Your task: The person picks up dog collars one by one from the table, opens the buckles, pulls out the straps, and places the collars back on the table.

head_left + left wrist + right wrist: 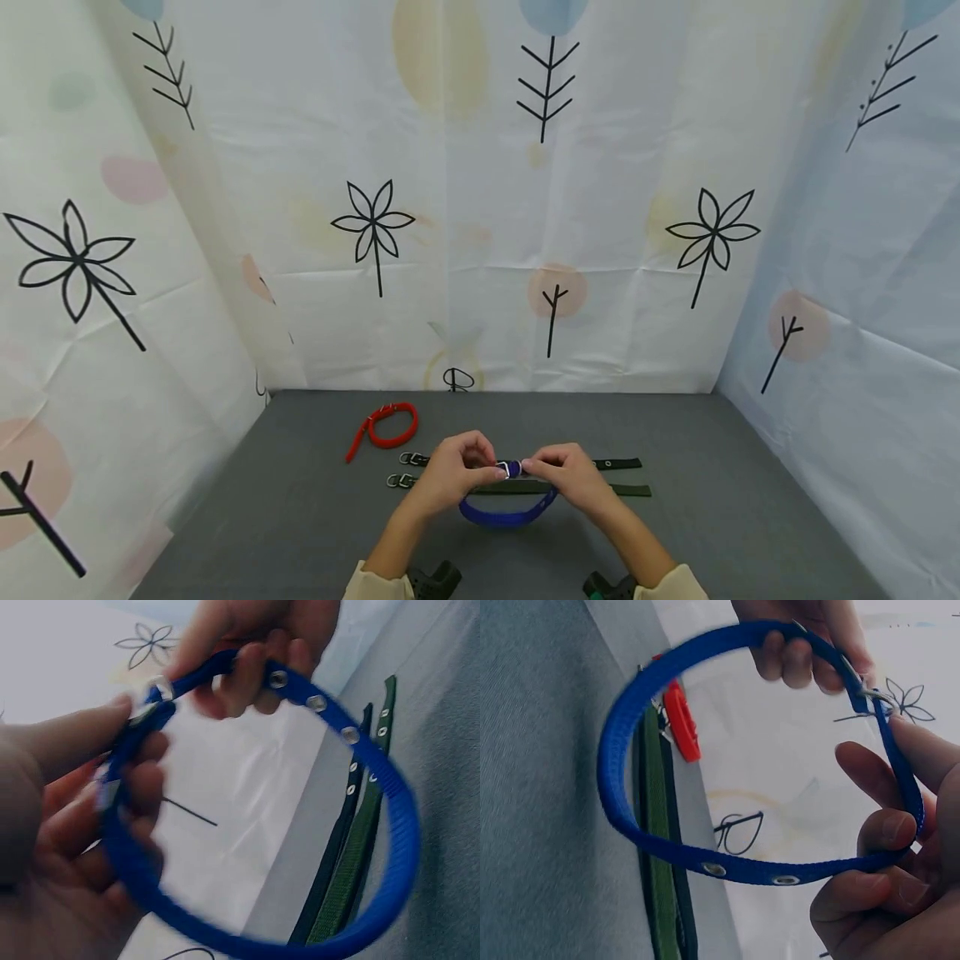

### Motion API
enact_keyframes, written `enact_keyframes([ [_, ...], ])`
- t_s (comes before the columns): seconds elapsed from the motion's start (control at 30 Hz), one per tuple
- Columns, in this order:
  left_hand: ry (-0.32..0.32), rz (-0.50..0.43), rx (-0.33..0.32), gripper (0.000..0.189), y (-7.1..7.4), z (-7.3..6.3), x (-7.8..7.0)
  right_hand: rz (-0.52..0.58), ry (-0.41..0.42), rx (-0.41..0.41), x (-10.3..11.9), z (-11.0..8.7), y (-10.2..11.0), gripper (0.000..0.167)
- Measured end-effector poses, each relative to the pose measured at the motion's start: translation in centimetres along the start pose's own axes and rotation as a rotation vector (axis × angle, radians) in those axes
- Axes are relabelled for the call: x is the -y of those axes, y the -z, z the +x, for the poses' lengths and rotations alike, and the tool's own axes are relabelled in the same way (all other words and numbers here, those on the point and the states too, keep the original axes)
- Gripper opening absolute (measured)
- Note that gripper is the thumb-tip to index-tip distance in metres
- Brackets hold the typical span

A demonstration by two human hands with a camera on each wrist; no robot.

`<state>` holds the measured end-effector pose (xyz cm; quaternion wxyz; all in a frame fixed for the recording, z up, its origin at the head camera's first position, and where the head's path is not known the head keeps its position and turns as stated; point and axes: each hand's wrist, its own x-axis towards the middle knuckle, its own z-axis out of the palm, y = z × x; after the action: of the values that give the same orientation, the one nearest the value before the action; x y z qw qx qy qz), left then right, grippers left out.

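Observation:
A blue collar [504, 519] with metal eyelets is held in a loop above the table by both hands. My left hand [459, 468] grips its buckle end, thumb on the strap beside the metal buckle [875, 696]. On the other side, my right hand [568, 475] pinches the eyelet end of the strap, which runs into the buckle; in the right wrist view its fingers [889, 829] curl around the band. Whether the buckle's prong sits in an eyelet cannot be told. The loop's lower part hangs free.
Behind the hands, a black collar [624, 463] and a green collar [632, 491] lie stretched side by side on the grey table [300, 517]. A red collar [390, 443], coiled with its tail out, lies farther back on the left. Patterned white cloth [480, 325] hangs around the table.

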<state>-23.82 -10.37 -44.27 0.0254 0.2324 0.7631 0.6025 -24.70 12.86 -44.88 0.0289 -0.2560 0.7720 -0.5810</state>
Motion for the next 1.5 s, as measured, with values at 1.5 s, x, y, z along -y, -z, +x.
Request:
enact_keyframes([
  [1.5, 0.062, 0.071, -0.457, 0.035, 6.5, -3.8, 6.3, 0.335, -0.241, -0.647, -4.3, -5.7, 7.0, 0.018],
])
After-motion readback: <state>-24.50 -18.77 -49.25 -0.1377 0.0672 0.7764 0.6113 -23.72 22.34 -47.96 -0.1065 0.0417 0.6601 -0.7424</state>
